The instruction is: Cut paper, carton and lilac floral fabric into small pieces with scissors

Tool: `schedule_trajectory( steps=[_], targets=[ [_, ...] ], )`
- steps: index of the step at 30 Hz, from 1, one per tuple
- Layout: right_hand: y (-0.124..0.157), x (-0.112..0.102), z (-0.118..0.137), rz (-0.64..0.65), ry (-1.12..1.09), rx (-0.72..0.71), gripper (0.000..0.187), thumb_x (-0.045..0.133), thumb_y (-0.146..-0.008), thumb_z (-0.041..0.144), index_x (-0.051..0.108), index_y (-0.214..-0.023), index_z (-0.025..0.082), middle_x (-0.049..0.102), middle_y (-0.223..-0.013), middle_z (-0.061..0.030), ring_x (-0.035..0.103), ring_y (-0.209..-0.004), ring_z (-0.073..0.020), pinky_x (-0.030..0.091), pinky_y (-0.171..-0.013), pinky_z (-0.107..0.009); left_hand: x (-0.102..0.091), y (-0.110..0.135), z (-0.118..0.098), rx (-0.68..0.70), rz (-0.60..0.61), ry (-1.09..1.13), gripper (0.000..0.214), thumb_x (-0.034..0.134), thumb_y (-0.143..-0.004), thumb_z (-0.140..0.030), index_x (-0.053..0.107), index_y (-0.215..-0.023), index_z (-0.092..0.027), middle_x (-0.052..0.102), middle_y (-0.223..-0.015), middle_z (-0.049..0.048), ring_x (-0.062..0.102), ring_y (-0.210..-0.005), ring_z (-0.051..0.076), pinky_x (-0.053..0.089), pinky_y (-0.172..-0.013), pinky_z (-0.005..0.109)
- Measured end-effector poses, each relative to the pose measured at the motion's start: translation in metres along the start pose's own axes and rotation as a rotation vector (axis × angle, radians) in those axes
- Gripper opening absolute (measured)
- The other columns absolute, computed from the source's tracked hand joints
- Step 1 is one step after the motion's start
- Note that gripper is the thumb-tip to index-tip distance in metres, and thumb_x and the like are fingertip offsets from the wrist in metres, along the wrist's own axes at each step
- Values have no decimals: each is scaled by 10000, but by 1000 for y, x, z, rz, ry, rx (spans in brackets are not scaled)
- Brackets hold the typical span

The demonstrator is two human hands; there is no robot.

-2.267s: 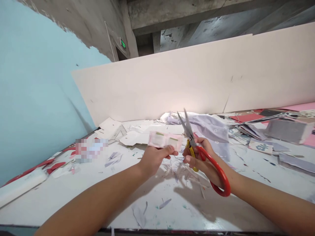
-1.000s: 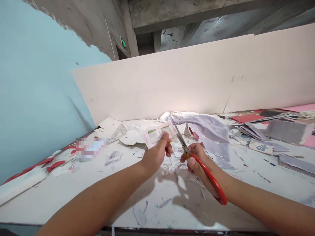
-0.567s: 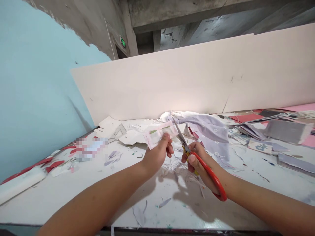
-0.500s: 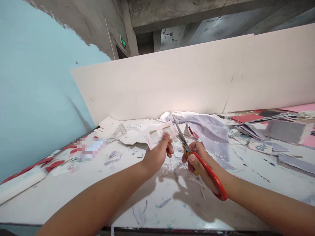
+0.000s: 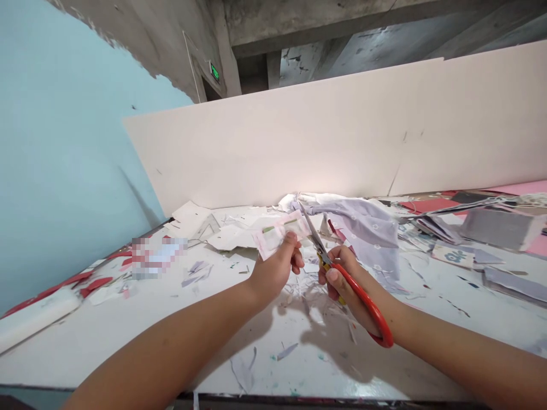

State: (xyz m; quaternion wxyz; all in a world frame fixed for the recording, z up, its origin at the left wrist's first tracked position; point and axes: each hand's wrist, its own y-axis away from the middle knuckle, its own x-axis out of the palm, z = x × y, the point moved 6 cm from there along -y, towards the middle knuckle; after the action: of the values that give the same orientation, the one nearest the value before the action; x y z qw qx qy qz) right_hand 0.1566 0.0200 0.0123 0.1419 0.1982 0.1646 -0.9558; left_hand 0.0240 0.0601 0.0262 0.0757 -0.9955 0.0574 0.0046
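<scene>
My left hand [image 5: 273, 270] pinches a small pink-and-white paper piece [image 5: 280, 230] with green marks, held up above the white table [image 5: 128, 336]. My right hand [image 5: 342, 282] grips red-handled scissors [image 5: 363, 302] with a yellow inner grip. The blades [image 5: 311, 233] point up and away, their tips at the paper's right edge. Paper snippets [image 5: 316, 307] lie on the table under both hands.
A tall cream board [image 5: 342, 131] stands along the table's back. Lilac patterned fabric [image 5: 363, 225] lies just behind the hands. Grey card stacks [image 5: 499, 228] and pink sheets sit at right. Red scraps [image 5: 94, 285] and a white roll [image 5: 34, 322] lie at left.
The scissors' blades have come down from pointing upward beside the paper to its right edge. My left hand has tilted the paper and raised it slightly. Little moved in the last half second.
</scene>
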Motion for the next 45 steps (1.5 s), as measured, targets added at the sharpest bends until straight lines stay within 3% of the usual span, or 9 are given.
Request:
schedule_trajectory(
  steps=[20,28,45],
  targets=[
    [-3,2,-9,-54,-14,61,450,313,-779,692,262,-833,248,411,-615,79,402,-465,-82,374,-468,-241,3,2,-4,56,71,-28,494,374,-761,-656,520,-747,-185,489,-548,-41,449,-514,101,369,-584,256],
    [-2,2,-8,-47,19,51,430,318,-794,670,245,-846,250,439,-606,73,405,-456,-93,358,-456,-241,3,3,-3,33,91,-37,488,369,-769,-649,519,-754,-185,492,-563,-42,455,-536,97,370,-610,255],
    [-4,2,-15,-125,154,66,378,295,-822,617,259,-855,242,392,-522,92,379,-395,-99,298,-403,-226,1,4,-3,21,60,-41,520,377,-742,-676,536,-722,-181,502,-566,-34,442,-524,92,380,-616,253]
  ],
)
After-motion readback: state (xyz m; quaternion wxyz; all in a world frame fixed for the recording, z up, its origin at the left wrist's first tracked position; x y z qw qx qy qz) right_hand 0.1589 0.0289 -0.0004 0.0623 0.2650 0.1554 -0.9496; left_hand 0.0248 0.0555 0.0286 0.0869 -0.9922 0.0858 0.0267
